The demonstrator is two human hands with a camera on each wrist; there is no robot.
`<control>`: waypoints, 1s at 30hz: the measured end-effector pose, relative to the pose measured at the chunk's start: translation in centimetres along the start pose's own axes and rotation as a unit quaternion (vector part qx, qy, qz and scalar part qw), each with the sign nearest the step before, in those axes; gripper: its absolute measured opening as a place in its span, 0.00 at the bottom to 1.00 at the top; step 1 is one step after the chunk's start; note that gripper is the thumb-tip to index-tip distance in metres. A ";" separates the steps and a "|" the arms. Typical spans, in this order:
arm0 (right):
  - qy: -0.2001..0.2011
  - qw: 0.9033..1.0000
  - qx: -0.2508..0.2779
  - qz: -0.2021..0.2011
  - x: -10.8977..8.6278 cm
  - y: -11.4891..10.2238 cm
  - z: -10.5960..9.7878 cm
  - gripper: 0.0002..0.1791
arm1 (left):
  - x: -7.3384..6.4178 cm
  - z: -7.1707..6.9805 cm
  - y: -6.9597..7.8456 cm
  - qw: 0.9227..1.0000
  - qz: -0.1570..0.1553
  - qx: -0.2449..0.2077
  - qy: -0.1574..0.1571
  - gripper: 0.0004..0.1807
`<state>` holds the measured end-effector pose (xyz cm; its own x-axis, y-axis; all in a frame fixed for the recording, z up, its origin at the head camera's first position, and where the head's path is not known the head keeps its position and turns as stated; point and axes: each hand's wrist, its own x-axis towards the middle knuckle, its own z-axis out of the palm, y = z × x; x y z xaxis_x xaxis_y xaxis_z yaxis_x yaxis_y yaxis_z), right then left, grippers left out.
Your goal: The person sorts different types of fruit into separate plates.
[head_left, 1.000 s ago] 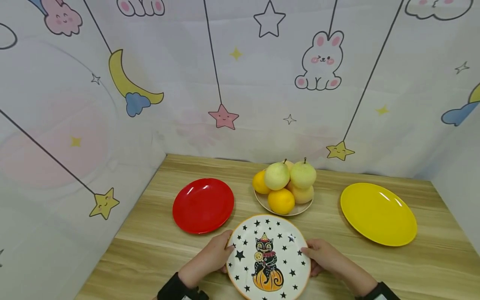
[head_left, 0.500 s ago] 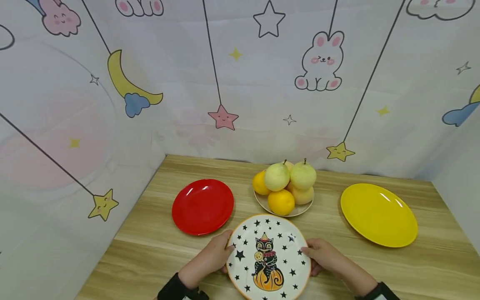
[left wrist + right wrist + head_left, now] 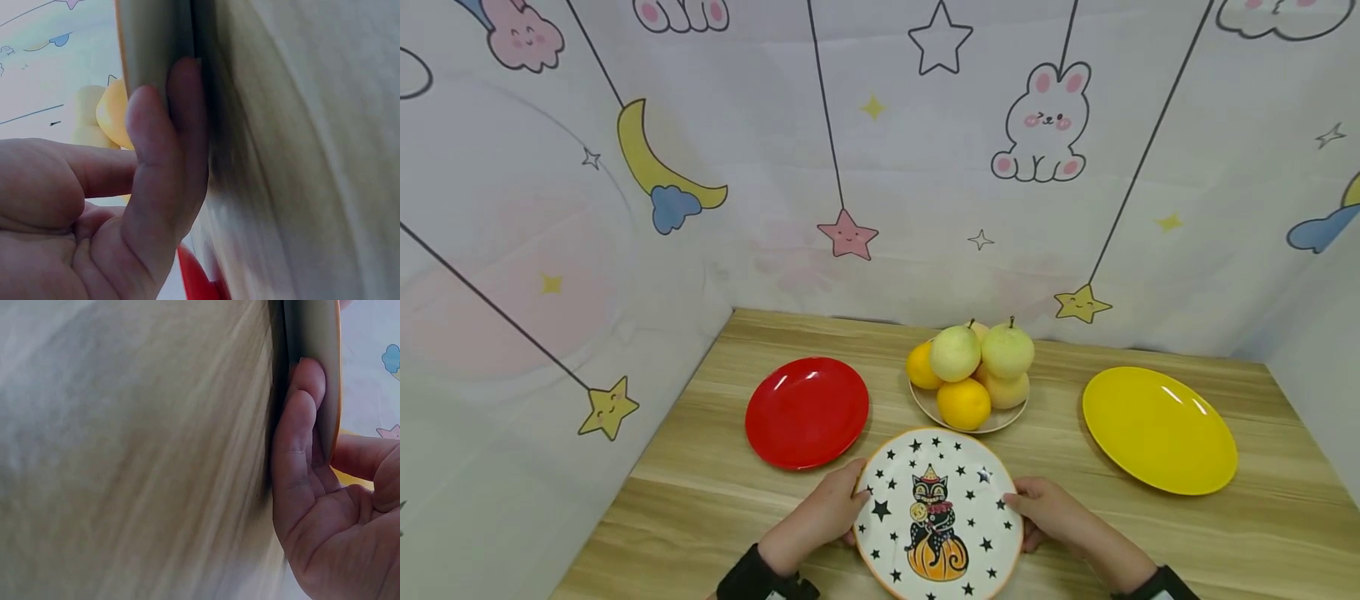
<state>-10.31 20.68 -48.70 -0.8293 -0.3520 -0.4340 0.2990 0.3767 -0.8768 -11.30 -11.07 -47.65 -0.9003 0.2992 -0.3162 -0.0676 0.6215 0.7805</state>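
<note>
A white plate (image 3: 887, 475) with an orange rim, black stars and a black cat on a pumpkin lies at the front middle, face up. My left hand (image 3: 829, 506) grips its left edge, thumb on top. On the opposite edge, my right hand (image 3: 1051, 512) holds it the same way. The left wrist view shows fingers (image 3: 156, 144) under the plate's pale underside (image 3: 153, 44), close to the wooden table. Fingers (image 3: 294, 431) of the right hand are likewise beneath the rim in the right wrist view.
Behind the plate, a shallow dish (image 3: 1000, 421) bears a pile of yellow-orange fruit (image 3: 964, 405) and pale green pears (image 3: 955, 353). A red plate (image 3: 807, 412) lies at the left, a yellow plate (image 3: 1159, 430) at the right. Patterned cloth walls (image 3: 917, 183) border the wooden table (image 3: 685, 483).
</note>
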 end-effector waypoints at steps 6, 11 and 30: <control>-0.005 1.000 0.005 0.008 0.0 0.2 -0.1 0.14 | -0.1 -0.1 -0.1 1.000 -0.004 0.004 -0.004 0.27; -0.021 0.999 0.030 0.032 -0.6 0.6 -0.9 0.18 | -0.3 -0.9 0.0 0.999 -0.029 0.003 -0.013 0.32; -0.059 0.995 0.074 0.040 -2.4 2.5 -3.7 0.19 | 1.4 -14.2 -4.9 0.973 -0.069 0.090 0.203 0.20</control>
<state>-9.33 25.63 -49.12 -0.7418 -0.4268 -0.5172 0.4353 0.2801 -0.8556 -18.30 -24.01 -44.30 -0.9861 -0.0842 -0.1435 -0.1564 0.7627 0.6275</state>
